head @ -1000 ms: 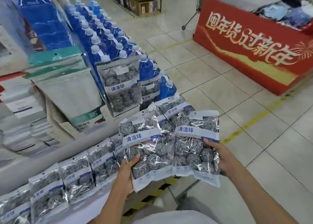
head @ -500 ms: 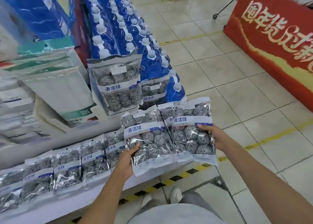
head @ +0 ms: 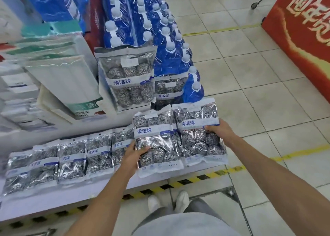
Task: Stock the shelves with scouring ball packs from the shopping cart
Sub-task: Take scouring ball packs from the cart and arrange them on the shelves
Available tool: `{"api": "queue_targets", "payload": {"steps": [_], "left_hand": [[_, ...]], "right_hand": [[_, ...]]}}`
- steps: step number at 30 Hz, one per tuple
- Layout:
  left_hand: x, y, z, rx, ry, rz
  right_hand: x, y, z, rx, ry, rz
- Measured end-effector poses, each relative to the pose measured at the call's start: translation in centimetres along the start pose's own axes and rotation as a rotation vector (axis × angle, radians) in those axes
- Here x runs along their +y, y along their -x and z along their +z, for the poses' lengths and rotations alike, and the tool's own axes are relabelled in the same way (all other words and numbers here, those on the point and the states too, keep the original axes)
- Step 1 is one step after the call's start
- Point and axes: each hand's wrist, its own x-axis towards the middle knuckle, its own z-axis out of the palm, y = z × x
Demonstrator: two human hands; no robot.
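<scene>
Head view looks down on a person at a low white shelf (head: 107, 191); the left hand (head: 133, 154) grips one scouring ball pack (head: 157, 143) by its left edge, fingers curled round it with the thumb on the front; the right hand (head: 220, 131) holds a second pack (head: 198, 134) by its right edge the same way; both packs hang just above the right end of the shelf, beside a row of packs (head: 71, 160) already laid flat. I'd judge them light, crinkly and rather slippery, the steel coils springy inside; best pinched at the flat sealed border, not the bulging middle. Each label band reads 清洁球 in blue; the red banner (head: 303, 30) carries large pale characters, cut off at the edge.
</scene>
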Motion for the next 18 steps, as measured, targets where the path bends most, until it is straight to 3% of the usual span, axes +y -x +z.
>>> {"api": "queue_targets", "payload": {"steps": [3, 12, 18], "left_hand": [[-0.1, -0.2, 1.0, 0.0, 0.063, 0.018], [0.6, -1.8, 1.8, 0.005, -0.071, -0.017], [0.4, -2.2, 1.6, 0.093, -0.185, 0.003]], "right_hand": [[0.1, -0.5, 0.3, 0.01, 0.01, -0.009], [-0.8, -2.7, 0.7, -0.012, 0.057, -0.017], [-0.3, -2.6, 1.2, 0.14, 0.224, -0.035]]}}
